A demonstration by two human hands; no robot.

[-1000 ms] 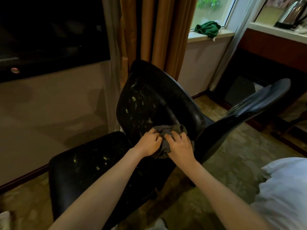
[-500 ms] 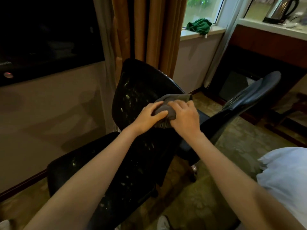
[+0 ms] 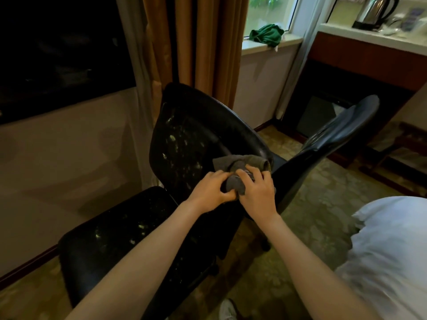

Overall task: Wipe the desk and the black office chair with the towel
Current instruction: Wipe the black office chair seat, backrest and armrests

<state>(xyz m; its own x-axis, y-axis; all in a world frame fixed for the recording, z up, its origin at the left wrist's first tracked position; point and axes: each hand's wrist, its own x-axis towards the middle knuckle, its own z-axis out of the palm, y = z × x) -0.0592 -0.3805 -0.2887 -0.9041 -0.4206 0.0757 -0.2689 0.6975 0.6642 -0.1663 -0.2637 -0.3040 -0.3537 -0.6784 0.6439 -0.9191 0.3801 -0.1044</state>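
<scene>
— Where is the towel sitting?
— I am pressing the grey towel (image 3: pixel 235 184) against the lower part of the backrest of the black office chair (image 3: pixel 184 135), close to its right rim.
— And your hands?
— I am curling my left hand (image 3: pixel 212 189) round the bunched end, and my right hand (image 3: pixel 257 192) is closing over it from the other side, fingers bent. Both are gripping cloth.
— Anything else showing?
— Pale flecks are showing on the backrest and seat. A green cloth (image 3: pixel 265 34) is lying on the windowsill.
</scene>
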